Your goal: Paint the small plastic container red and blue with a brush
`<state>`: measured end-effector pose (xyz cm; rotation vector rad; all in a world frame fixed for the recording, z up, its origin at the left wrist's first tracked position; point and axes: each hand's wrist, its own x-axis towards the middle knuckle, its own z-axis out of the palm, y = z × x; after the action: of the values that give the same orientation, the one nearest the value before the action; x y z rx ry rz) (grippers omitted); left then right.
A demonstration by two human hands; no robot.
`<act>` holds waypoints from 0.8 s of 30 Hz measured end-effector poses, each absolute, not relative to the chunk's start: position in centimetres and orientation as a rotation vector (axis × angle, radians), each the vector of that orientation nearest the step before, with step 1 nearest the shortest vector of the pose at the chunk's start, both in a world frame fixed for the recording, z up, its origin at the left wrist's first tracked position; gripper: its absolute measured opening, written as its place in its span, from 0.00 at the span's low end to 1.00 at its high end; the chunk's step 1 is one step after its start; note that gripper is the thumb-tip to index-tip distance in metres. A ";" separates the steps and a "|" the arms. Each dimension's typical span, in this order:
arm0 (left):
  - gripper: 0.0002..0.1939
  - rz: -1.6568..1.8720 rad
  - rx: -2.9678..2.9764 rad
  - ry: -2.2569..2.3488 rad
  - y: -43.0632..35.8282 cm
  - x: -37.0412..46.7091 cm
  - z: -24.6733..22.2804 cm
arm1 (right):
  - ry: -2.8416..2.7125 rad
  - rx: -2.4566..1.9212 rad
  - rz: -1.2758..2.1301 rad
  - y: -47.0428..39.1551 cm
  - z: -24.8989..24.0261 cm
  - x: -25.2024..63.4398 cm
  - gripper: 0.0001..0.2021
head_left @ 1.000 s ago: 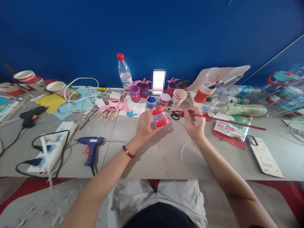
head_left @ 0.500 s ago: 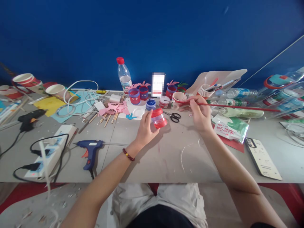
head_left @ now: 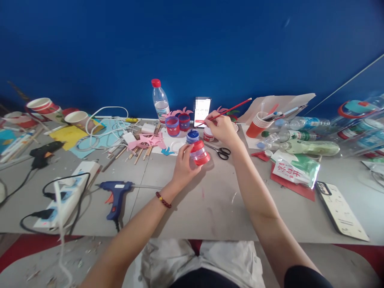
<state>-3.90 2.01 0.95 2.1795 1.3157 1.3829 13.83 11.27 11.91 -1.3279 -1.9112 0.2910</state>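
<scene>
My left hand (head_left: 185, 168) is closed around a small plastic bottle piece (head_left: 200, 153), painted red at both ends with a clear, faintly purple band between. In my right hand (head_left: 223, 128) is a thin paintbrush (head_left: 235, 107) with a red handle, slanting up to the right. Its tip is over or at the open jar of blue paint (head_left: 193, 136); whether it touches the paint I cannot tell. A red-labelled paint jar (head_left: 208, 135) stands just below my right fingers. Black-handled scissors (head_left: 223, 153) lie close by.
Red-and-blue painted cups (head_left: 172, 127) with pink paper tops stand behind, near a bottle (head_left: 161, 102) and an upright phone (head_left: 202, 113). A blue glue gun (head_left: 116, 196) and power strip (head_left: 67, 196) lie left. Plastic bottles (head_left: 312, 147) and another phone (head_left: 342, 210) are right.
My right hand has moved left with the paintbrush, bringing its tip to the blue paint jar; the handle now slants upward. My left hand still holds the bottle piece, turned slightly.
</scene>
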 end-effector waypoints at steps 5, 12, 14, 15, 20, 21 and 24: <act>0.40 1.343 2.163 1.318 2.0 -4.2 1.0 | -1.906 -1.361 0.306 12.0 10.1 13.8 0.10; 0.38 1.338 2.204 1.306 1.6 -4.0 1.5 | -1.973 -1.358 0.340 12.7 8.6 13.7 0.13; 0.38 1.324 2.206 1.304 1.5 -4.0 1.5 | -1.984 -1.355 0.334 12.7 8.5 13.6 0.13; 0.38 1.318 2.206 1.304 1.5 -4.0 1.5 | -1.990 -1.352 0.331 12.6 8.5 13.5 0.13; 0.39 1.289 2.220 1.307 1.6 -4.1 1.4 | -2.050 -1.422 0.266 12.3 8.8 13.2 0.13; 0.39 1.283 2.221 1.310 1.6 -4.2 1.4 | -2.066 -1.452 0.242 12.2 8.9 13.2 0.13; 0.39 1.269 2.220 1.319 1.6 -4.2 1.3 | -2.076 -1.511 0.186 12.0 9.3 13.1 0.14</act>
<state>-4.17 1.56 1.33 2.2203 1.3186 1.2694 13.06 12.00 9.26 -1.5112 -2.0763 0.1856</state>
